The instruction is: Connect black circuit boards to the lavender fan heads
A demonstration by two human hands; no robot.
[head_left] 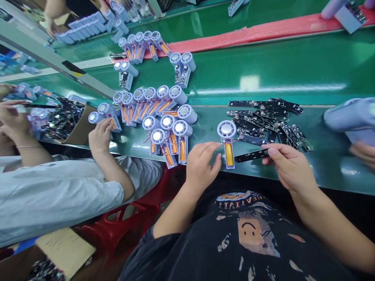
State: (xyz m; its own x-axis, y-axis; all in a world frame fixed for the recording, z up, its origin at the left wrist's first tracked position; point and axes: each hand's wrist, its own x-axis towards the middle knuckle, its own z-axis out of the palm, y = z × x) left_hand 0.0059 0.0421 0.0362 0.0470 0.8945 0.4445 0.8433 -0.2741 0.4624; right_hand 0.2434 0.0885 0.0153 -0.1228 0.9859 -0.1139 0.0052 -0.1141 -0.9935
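Between thumb and fingers of my right hand (288, 166) is a black circuit board (251, 155), a long narrow strip pointing left. Its left end comes close to a lavender fan unit (226, 128) lying on the bench, whose opened handle shows an orange battery (229, 153). My left hand (203, 164) is just left of that handle, fingers curved and apart, holding nothing. A pile of similar circuit boards (263, 121) lies behind my right hand. Left of my left hand stand several fan units (181, 128), with orange batteries showing in their handles.
A green conveyor belt (263, 70) with a red strip (249, 35) runs behind the bench. At left, a co-worker's hand (101, 136) touches a fan unit near a cardboard box (79, 125) of boards. Another person's hand (363, 152) is at the right edge.
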